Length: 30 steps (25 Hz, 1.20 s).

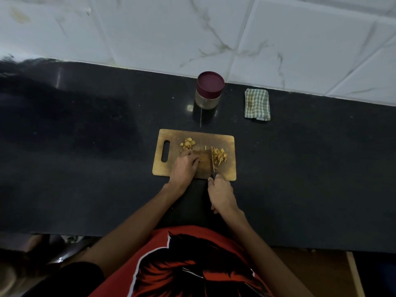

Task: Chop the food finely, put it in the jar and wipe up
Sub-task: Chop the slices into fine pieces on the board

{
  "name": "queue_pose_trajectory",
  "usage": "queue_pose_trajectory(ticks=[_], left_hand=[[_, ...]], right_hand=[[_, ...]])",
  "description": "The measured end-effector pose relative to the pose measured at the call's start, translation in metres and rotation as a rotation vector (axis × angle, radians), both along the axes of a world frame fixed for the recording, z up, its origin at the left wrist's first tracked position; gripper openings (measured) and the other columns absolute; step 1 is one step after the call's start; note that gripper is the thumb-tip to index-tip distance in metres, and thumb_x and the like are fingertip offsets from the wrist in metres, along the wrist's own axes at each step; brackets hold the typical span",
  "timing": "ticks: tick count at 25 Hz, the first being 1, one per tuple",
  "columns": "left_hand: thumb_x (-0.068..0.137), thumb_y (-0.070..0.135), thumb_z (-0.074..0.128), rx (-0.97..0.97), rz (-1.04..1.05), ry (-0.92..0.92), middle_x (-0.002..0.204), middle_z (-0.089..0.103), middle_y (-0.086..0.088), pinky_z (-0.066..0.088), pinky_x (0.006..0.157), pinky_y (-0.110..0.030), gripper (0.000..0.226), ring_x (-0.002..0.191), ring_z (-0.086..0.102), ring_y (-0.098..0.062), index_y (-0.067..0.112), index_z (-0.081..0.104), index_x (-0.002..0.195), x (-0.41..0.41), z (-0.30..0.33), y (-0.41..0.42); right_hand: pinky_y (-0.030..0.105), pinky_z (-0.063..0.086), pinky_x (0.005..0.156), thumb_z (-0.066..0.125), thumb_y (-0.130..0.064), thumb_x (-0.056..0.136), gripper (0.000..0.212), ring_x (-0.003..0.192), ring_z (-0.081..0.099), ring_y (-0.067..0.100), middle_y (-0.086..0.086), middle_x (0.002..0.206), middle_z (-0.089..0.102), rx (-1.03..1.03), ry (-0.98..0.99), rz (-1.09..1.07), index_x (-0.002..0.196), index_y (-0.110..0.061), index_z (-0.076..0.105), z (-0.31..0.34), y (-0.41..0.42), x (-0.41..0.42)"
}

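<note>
A wooden cutting board with a handle slot lies on the black counter. Thick yellowish slices sit at its far middle; a pile of finer cut strips lies to the right. My right hand grips the handle of a knife, whose blade stands on the board just left of the strips. My left hand rests on the board left of the blade, fingers curled; whether food is under them is hidden. A jar with a maroon lid on stands behind the board.
A folded green checked cloth lies to the right of the jar near the white tiled wall. The black counter stretches to both sides; its front edge runs just in front of my red shirt.
</note>
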State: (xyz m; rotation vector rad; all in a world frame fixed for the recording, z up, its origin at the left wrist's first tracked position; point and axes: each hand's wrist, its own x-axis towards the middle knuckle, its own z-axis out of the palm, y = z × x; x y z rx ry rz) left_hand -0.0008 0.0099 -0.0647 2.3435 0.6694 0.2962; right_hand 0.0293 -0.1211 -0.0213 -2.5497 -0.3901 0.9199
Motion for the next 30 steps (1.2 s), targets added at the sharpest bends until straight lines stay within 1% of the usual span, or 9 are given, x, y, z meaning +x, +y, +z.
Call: queue_pose_trajectory(ticks=[3,7,9,11,19,21,24,27,30], left_hand=[[0.092,0.011,0.056,-0.037,0.007,-0.005,0.103,0.065,-0.008,0.05,0.079,-0.031,0.019,0.09,0.061,-0.019,0.009,0.069,0.105,0.0,0.001,0.002],[0.091,0.007,0.056,-0.062,0.016,-0.055,0.108,0.066,-0.008,0.05,0.084,-0.029,0.023,0.096,0.062,-0.018,0.008,0.067,0.112,-0.002,0.004,0.001],[0.092,0.007,0.055,-0.063,0.003,-0.065,0.108,0.065,-0.007,0.052,0.085,-0.031,0.023,0.095,0.061,-0.016,0.009,0.066,0.111,-0.004,0.004,0.001],[0.092,0.008,0.055,-0.056,0.007,-0.064,0.107,0.065,-0.007,0.052,0.084,-0.032,0.022,0.093,0.061,-0.016,0.009,0.067,0.11,-0.004,0.003,0.001],[0.093,0.012,0.053,-0.059,-0.006,0.0,0.105,0.063,-0.006,0.055,0.076,-0.035,0.021,0.085,0.062,-0.014,0.012,0.068,0.108,-0.004,-0.001,-0.001],[0.093,0.012,0.053,-0.056,-0.011,0.001,0.104,0.062,-0.006,0.055,0.076,-0.035,0.021,0.085,0.061,-0.014,0.012,0.069,0.107,-0.003,-0.001,0.0],[0.093,0.011,0.052,-0.026,-0.011,0.032,0.103,0.061,-0.007,0.054,0.077,-0.034,0.02,0.087,0.06,-0.015,0.01,0.069,0.105,-0.001,0.001,0.001],[0.093,0.011,0.053,-0.012,-0.003,0.034,0.101,0.061,-0.006,0.053,0.075,-0.034,0.019,0.084,0.059,-0.015,0.009,0.07,0.102,0.0,0.0,0.0],[0.092,0.01,0.054,-0.017,0.015,0.039,0.099,0.062,-0.007,0.053,0.072,-0.034,0.018,0.082,0.059,-0.016,0.007,0.071,0.098,0.001,0.001,-0.001]], right_hand=[[0.049,0.059,0.069,0.035,-0.032,0.105,0.027,0.078,0.069,0.031,0.014,0.093,0.065,0.007,0.021,0.026,0.106,-0.009,0.049,0.0,0.003,-0.002],[0.049,0.06,0.068,0.036,-0.032,0.105,0.022,0.075,0.069,0.028,0.014,0.094,0.064,0.028,0.05,0.054,0.101,-0.013,0.046,0.002,0.009,-0.003],[0.047,0.06,0.068,0.036,-0.032,0.105,0.023,0.074,0.069,0.027,0.013,0.094,0.064,0.019,0.063,0.07,0.104,-0.012,0.047,0.002,0.01,-0.003],[0.045,0.061,0.065,0.035,-0.032,0.105,0.024,0.072,0.07,0.027,0.013,0.093,0.064,0.018,0.068,0.082,0.106,-0.011,0.047,0.002,0.01,-0.003],[0.046,0.06,0.066,0.035,-0.032,0.105,0.027,0.072,0.069,0.028,0.013,0.092,0.064,0.018,0.074,0.102,0.11,-0.009,0.049,-0.001,0.012,-0.003],[0.044,0.061,0.063,0.035,-0.031,0.106,0.025,0.071,0.069,0.027,0.012,0.093,0.064,0.012,0.083,0.104,0.11,-0.01,0.048,0.0,0.012,-0.003],[0.046,0.061,0.064,0.034,-0.031,0.106,0.025,0.073,0.069,0.028,0.013,0.094,0.063,0.004,0.085,0.111,0.111,-0.01,0.047,0.001,0.013,-0.003],[0.044,0.06,0.057,0.033,-0.029,0.106,0.026,0.068,0.07,0.03,0.016,0.092,0.064,-0.01,0.099,0.104,0.111,-0.008,0.046,0.002,0.017,-0.003],[0.04,0.058,0.049,0.032,-0.026,0.106,0.027,0.065,0.069,0.031,0.02,0.093,0.064,-0.025,0.125,0.073,0.115,-0.005,0.046,0.003,0.026,0.001]])
